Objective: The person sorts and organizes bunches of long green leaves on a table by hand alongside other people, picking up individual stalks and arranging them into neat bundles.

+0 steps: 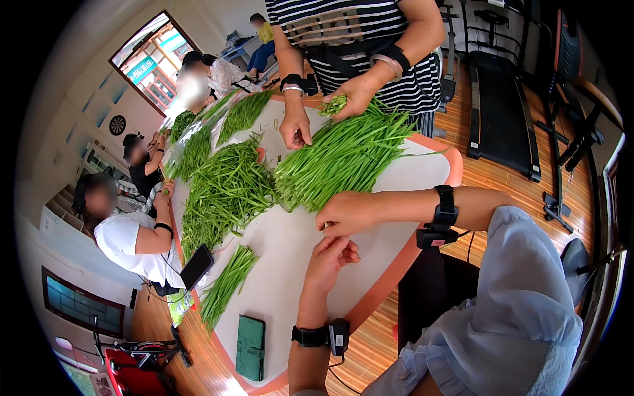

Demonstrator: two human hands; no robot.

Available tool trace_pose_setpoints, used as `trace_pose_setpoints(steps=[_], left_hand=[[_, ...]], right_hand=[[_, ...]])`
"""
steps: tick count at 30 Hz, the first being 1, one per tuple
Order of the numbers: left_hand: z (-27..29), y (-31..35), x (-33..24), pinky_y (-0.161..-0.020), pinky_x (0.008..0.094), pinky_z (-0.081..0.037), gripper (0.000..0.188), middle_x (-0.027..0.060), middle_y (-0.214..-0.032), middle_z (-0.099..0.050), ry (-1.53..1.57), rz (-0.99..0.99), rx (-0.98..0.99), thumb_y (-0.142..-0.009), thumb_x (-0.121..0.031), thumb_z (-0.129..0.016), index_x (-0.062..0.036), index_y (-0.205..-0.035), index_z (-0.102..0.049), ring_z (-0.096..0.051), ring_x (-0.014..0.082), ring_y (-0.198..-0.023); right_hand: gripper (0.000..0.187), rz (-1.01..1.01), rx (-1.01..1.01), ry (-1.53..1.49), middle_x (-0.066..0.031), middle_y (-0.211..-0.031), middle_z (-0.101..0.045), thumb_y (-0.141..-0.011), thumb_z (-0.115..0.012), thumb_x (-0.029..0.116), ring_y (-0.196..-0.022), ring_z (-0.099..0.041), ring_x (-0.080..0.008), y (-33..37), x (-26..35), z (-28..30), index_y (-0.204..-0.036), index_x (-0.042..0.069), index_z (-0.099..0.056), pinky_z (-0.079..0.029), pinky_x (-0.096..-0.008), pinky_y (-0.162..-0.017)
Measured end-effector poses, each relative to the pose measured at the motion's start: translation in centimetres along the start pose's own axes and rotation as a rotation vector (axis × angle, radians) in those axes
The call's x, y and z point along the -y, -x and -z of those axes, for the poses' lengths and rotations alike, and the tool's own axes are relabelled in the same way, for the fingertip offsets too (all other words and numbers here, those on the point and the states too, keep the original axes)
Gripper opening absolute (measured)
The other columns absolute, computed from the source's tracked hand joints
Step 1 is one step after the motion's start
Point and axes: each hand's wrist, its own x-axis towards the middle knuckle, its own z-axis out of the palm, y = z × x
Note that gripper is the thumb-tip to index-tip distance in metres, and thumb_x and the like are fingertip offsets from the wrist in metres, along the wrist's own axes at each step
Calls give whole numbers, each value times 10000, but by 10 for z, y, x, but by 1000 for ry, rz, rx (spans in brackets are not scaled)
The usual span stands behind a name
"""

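Here, right hand (347, 212) pinching green stalks (340, 158).

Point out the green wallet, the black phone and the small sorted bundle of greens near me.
Green wallet (251, 348), head view: middle of its cover.
Black phone (197, 266), head view: centre of its screen.
Small bundle of greens (228, 284), head view: midway along the stems.

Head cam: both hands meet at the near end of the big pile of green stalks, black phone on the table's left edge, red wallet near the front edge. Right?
Nearly. The wallet is dark green, not red, as the head view shows. The rest holds: the left hand and right hand meet at the near end of the pile of green stalks, and the black phone lies on the left edge of the table.
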Motion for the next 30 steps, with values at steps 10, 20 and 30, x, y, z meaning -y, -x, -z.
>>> trace_pose_setpoints(steps=[10, 20, 30], left_hand=[[-7, 2, -1, -651, 286, -495, 248, 65, -790, -570, -24, -20, 13, -901, -143, -482, -5, -1099, -542, -557, 131, -666], [-3, 2, -1, -662, 281, -494, 249, 64, -799, -568, -13, -15, 27, -902, -150, -484, -13, -1101, -545, -556, 126, -663], [-4, 2, -1, -648, 271, -491, 252, 61, -795, -568, -24, -15, 19, -902, -161, -491, -15, -1101, -546, -558, 128, -666]], right_hand=[[158, -286, -360, 137, -106, -750, -629, -767, -527, 175, -711, -603, -279, 61, -54, 7, -825, 66, -626, -472, -380, -652], [123, -157, -370, 285, -89, -798, -564, -722, -561, 118, -908, -533, -289, 39, -45, -3, -831, 92, -611, -453, -365, -770], [132, -147, -291, 449, -77, -849, -539, -699, -574, 74, -904, -505, -268, 28, -46, -21, -820, 97, -620, -443, -337, -795]])
